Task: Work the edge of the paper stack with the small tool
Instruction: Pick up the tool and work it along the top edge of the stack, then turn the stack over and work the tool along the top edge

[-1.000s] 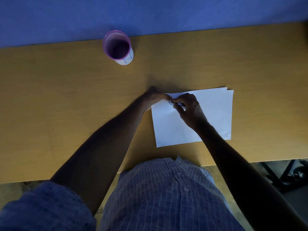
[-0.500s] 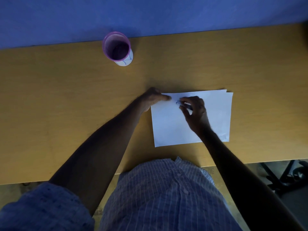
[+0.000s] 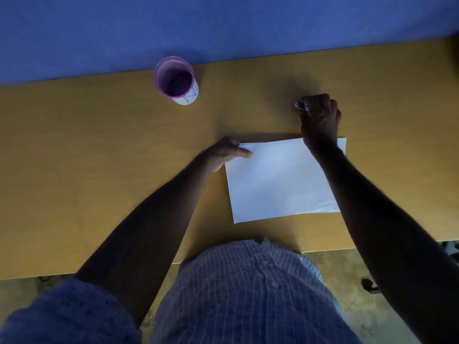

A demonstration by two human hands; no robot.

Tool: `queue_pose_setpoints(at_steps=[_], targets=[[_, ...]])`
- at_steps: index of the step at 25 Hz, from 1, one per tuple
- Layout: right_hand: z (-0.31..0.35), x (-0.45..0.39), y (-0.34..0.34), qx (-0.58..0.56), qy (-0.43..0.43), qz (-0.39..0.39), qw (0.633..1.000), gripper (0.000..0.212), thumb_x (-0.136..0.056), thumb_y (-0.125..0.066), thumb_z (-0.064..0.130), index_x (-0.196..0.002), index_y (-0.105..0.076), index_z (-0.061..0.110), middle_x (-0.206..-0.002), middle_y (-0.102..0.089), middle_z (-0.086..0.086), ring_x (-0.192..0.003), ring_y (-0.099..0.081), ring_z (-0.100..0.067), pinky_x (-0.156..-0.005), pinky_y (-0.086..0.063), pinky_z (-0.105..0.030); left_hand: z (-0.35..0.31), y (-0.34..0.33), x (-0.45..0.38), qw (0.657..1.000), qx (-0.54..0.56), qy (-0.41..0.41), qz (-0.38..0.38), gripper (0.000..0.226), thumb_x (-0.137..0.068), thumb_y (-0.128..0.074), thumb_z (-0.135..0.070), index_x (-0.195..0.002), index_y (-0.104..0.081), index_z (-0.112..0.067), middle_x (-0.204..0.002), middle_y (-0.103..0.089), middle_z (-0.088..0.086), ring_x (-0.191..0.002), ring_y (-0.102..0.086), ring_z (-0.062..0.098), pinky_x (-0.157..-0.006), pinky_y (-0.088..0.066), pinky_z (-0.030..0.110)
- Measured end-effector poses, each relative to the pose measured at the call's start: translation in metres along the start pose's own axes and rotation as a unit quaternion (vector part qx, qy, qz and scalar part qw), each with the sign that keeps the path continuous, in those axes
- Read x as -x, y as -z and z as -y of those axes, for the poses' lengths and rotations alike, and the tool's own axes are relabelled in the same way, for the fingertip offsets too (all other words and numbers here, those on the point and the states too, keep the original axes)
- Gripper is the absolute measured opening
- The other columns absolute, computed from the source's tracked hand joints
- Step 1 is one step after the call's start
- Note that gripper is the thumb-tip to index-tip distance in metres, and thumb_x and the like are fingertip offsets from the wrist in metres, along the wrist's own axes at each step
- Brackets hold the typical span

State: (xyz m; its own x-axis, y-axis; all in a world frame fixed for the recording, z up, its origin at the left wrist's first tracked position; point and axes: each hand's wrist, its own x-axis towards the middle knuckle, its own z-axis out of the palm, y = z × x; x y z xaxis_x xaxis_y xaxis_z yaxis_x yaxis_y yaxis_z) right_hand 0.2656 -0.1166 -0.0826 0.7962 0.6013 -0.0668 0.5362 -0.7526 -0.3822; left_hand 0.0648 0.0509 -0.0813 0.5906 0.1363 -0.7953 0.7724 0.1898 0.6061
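Observation:
A white paper stack (image 3: 280,180) lies flat on the wooden desk in front of me. My left hand (image 3: 227,151) rests at its far left corner, thumb on top of the sheets, pinching that corner. My right hand (image 3: 320,117) is beyond the stack's far right edge, down at the desk surface, fingers closed around a small blue-and-silver tool (image 3: 301,107) whose end sticks out to the left of the fist. My right forearm crosses over the right side of the paper.
A purple-rimmed cup (image 3: 176,80) stands at the back of the desk (image 3: 99,150), left of centre, against a blue wall. The desk's near edge runs just in front of my striped shirt. Dark objects lie on the floor at the right.
My right hand has left the paper's far left corner and moved up and to the right with the small tool, past the stack's far edge. My left hand stays at the corner.

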Motion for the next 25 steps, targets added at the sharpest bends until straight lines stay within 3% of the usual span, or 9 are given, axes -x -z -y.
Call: queue_pose_setpoints(at_steps=[3, 7, 10, 14, 16, 20, 22, 23, 25], targets=[[-0.003, -0.002, 0.0, 0.005, 0.01, 0.009, 1.0, 0.021, -0.102, -0.055, 0.026, -0.12, -0.067, 0.026, -0.122, -0.061, -0.004, -0.114, -0.056, -0.03, -0.103, -0.043, -0.045, 0.0, -0.001, 0.0, 1.0, -0.013, 0.012, -0.009, 0.038, -0.086, -0.078, -0.008, -0.122, -0.072, 0.003, -0.134, -0.07, 0.015, -0.123, -0.064, 0.023, -0.113, -0.043, 0.037], [0.007, 0.004, 0.007, 0.011, 0.023, -0.002, 1.0, 0.033, -0.093, -0.057, 0.016, -0.125, -0.065, 0.021, -0.128, -0.062, -0.007, -0.122, -0.056, -0.032, -0.108, -0.043, -0.046, 0.0, -0.002, 0.003, 1.0, -0.015, 0.021, -0.014, 0.041, -0.087, -0.078, -0.008, -0.125, -0.069, 0.006, -0.131, -0.071, 0.011, -0.128, -0.063, 0.026, -0.119, -0.04, 0.044], [0.031, 0.02, 0.018, -0.025, 0.093, 0.006, 0.995, 0.045, -0.082, -0.057, 0.014, -0.126, -0.065, 0.016, -0.129, -0.064, -0.007, -0.125, -0.055, -0.031, -0.111, -0.043, -0.046, -0.002, -0.003, 0.008, 1.0, -0.009, 0.015, -0.015, 0.037, -0.088, -0.076, -0.008, -0.123, -0.071, 0.004, -0.129, -0.072, 0.014, -0.127, -0.064, 0.031, -0.116, -0.042, 0.045], [0.054, 0.048, 0.027, -0.075, 0.176, 0.122, 0.974, 0.04, -0.079, -0.066, 0.011, -0.118, -0.071, 0.01, -0.118, -0.074, -0.007, -0.112, -0.066, -0.03, -0.102, -0.052, -0.038, -0.009, -0.005, 0.02, 0.999, -0.028, -0.024, -0.012, 0.047, -0.088, -0.077, -0.012, -0.133, -0.067, -0.002, -0.137, -0.068, 0.008, -0.13, -0.062, 0.026, -0.117, -0.044, 0.044], [0.057, 0.062, 0.035, -0.048, 0.166, 0.191, 0.966, 0.038, -0.083, -0.071, 0.019, -0.121, -0.07, 0.015, -0.121, -0.074, -0.001, -0.114, -0.067, -0.026, -0.1, -0.051, -0.031, -0.014, -0.006, 0.031, 0.997, -0.054, -0.049, -0.013, 0.049, -0.087, -0.078, -0.018, -0.13, -0.067, 0.001, -0.132, -0.069, 0.007, -0.124, -0.064, 0.027, -0.11, -0.047, 0.044], [0.058, 0.071, 0.05, -0.038, 0.143, 0.195, 0.969, 0.029, -0.092, -0.07, 0.037, -0.119, -0.069, 0.025, -0.12, -0.075, 0.007, -0.111, -0.069, -0.019, -0.094, -0.05, -0.025, -0.029, -0.003, 0.047, 0.985, -0.13, -0.098, -0.049, 0.03, -0.089, -0.075, -0.023, -0.114, -0.075, -0.007, -0.113, -0.076, 0.015, -0.105, -0.071, 0.025, -0.091, -0.057, 0.042], [0.061, 0.075, 0.063, -0.053, 0.115, 0.205, 0.971, 0.019, -0.096, -0.067, 0.038, -0.113, -0.068, 0.031, -0.112, -0.074, 0.01, -0.101, -0.069, -0.019, -0.091, -0.057, -0.035, -0.041, -0.002, 0.061, 0.97, -0.183, -0.141, -0.078, 0.026, -0.088, -0.075, -0.027, -0.11, -0.077, -0.012, -0.107, -0.078, 0.012, -0.099, -0.073, 0.025, -0.084, -0.058, 0.037], [0.063, 0.077, 0.068, -0.064, 0.102, 0.204, 0.972, 0.016, -0.096, -0.066, 0.037, -0.111, -0.068, 0.032, -0.105, -0.074, 0.011, -0.094, -0.069, -0.017, -0.087, -0.059, -0.038, -0.045, -0.003, 0.067, 0.951, -0.227, -0.174, -0.115, 0.031, -0.088, -0.076, -0.029, -0.115, -0.076, -0.013, -0.113, -0.077, 0.008, -0.104, -0.072, 0.023, -0.091, -0.059, 0.037], [0.067, 0.083, 0.078, -0.111, 0.072, 0.187, 0.973, 0.015, -0.096, -0.066, 0.034, -0.111, -0.069, 0.033, -0.098, -0.073, 0.013, -0.085, -0.067, -0.013, -0.081, -0.06, -0.038, -0.049, -0.008, 0.078, 0.878, -0.306, -0.258, -0.262, 0.051, -0.086, -0.078, -0.034, -0.131, -0.067, -0.012, -0.134, -0.068, 0.006, -0.126, -0.062, 0.024, -0.108, -0.049, 0.037]])
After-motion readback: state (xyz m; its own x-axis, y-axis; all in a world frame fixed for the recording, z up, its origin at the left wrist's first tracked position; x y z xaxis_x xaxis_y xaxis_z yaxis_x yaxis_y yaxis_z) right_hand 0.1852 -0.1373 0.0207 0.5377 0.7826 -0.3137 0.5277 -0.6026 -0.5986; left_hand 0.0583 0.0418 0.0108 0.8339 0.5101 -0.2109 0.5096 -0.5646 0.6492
